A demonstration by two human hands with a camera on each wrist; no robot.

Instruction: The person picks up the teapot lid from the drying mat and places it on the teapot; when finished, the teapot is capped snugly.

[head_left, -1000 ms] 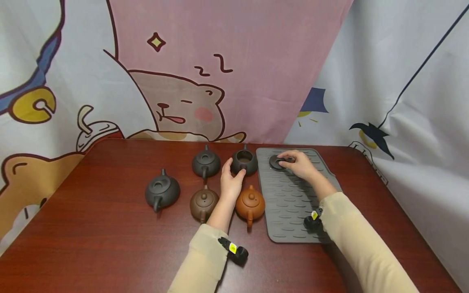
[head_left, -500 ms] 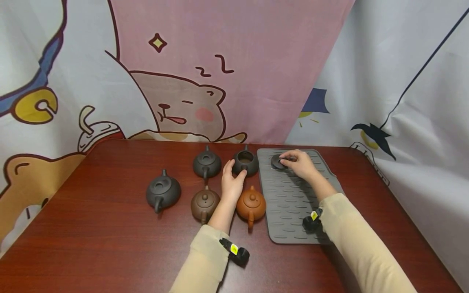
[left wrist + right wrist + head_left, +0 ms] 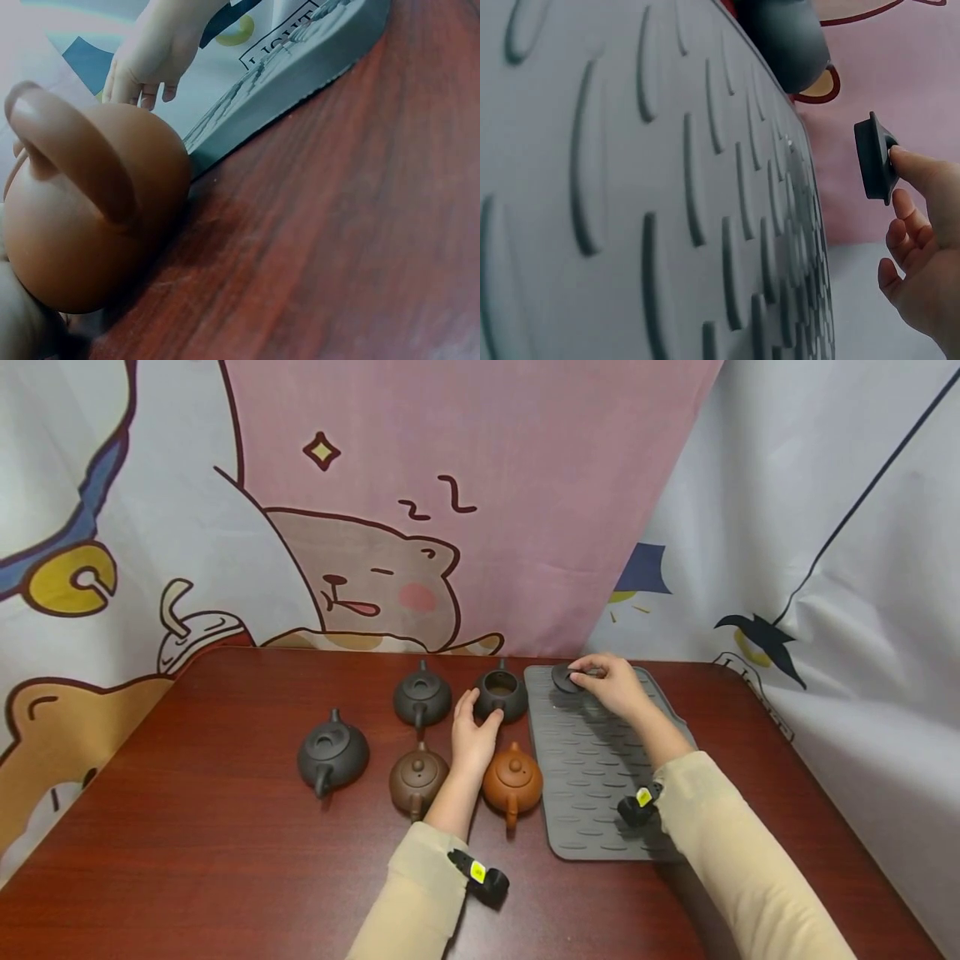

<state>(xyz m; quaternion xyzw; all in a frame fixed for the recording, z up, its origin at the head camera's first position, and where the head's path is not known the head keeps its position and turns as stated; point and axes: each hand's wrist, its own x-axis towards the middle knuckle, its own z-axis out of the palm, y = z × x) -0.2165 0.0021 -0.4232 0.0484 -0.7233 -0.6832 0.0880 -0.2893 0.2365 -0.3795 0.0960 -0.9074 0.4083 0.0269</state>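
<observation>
In the head view my left hand [image 3: 472, 739] holds the near left side of a dark teapot [image 3: 512, 700], fingers along its flank and thumb at its front. That pot has no lid on it, and its round mouth shows. My right hand [image 3: 617, 687] pinches a dark teapot lid [image 3: 563, 678] by its knob between thumb and fingers. The right wrist view shows the lid [image 3: 869, 160] tilted on edge in that frame, raised clear of the grey ridged mat [image 3: 615, 187]. An orange teapot [image 3: 97, 217] fills much of the left wrist view and hides most of my left hand.
Nearer than the lidless pot stand the orange teapot and a brown teapot [image 3: 418, 775], both lidded. Two more dark lidded teapots, one at the back [image 3: 422, 695] and one farther left [image 3: 333, 753], are on the red-brown table [image 3: 225, 860]. A patterned curtain hangs behind.
My right hand has raised the lid from the mat, moving slightly up and away. The left hand stays at the lidless teapot, and the other teapots have not moved.
</observation>
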